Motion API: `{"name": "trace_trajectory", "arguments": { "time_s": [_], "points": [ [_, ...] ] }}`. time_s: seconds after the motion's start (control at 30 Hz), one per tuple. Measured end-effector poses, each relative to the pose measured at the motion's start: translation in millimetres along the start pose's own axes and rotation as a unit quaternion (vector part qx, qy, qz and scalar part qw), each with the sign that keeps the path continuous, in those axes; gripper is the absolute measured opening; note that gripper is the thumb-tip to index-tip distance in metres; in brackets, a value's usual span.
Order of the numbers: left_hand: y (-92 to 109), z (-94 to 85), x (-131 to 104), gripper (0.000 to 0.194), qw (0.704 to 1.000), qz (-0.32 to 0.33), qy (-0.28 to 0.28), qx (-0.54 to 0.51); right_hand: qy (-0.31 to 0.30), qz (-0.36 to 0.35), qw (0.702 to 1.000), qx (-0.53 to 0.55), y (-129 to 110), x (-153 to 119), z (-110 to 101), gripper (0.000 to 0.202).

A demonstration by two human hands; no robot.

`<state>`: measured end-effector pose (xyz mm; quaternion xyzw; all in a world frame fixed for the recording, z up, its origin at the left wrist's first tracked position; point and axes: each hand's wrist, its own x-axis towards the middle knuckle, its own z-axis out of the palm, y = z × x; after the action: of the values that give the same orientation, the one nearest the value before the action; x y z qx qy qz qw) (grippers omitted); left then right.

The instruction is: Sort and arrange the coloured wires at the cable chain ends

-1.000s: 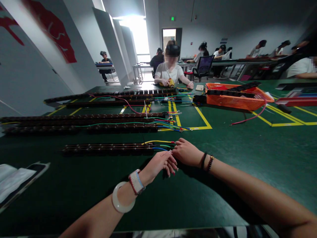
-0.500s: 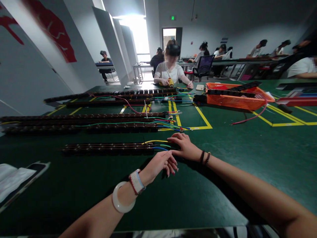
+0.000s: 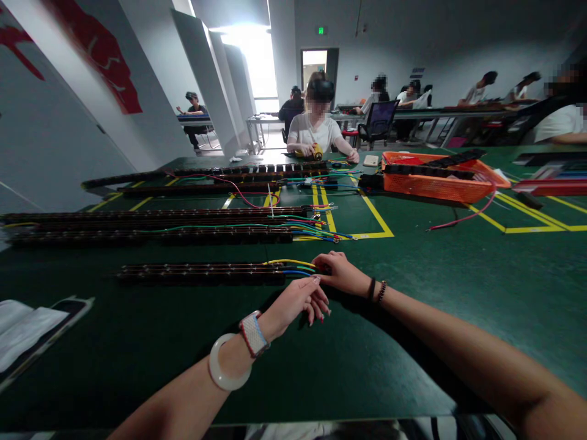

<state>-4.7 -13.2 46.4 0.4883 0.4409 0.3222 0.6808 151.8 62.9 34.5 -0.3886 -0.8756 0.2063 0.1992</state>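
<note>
A dark wire harness (image 3: 202,274) lies on the green table, with yellow, green and blue wires (image 3: 298,263) coming out of its right end. Around the ends of these wires, the thumb and fingers of my right hand (image 3: 340,272) are closed. Just below, my left hand (image 3: 300,302) touches the blue wire's end with thumb and forefinger pinched, its other fingers hanging loosely. The wire tips are hidden between the two hands.
Longer dark harnesses (image 3: 160,226) lie beyond, with more bundles behind them. An orange basket (image 3: 426,183) stands at the back right. Across the table sits a person (image 3: 316,128) holding a yellow tool (image 3: 317,151). White sheets (image 3: 32,333) lie at the left.
My right hand's fingers have curled in around the wire ends, and the yellow wire has shifted slightly with them. My left hand has hardly moved.
</note>
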Motion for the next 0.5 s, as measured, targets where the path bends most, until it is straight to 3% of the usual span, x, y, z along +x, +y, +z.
{"name": "trace_trajectory", "arguments": {
  "time_s": [0.5],
  "points": [
    [4.6, -0.7, -1.5, 0.034, 0.999, -0.003, 0.007, -0.036, -0.011, -0.061, 0.997, -0.041, 5.0, 0.9, 0.6, 0.02]
  ]
}}
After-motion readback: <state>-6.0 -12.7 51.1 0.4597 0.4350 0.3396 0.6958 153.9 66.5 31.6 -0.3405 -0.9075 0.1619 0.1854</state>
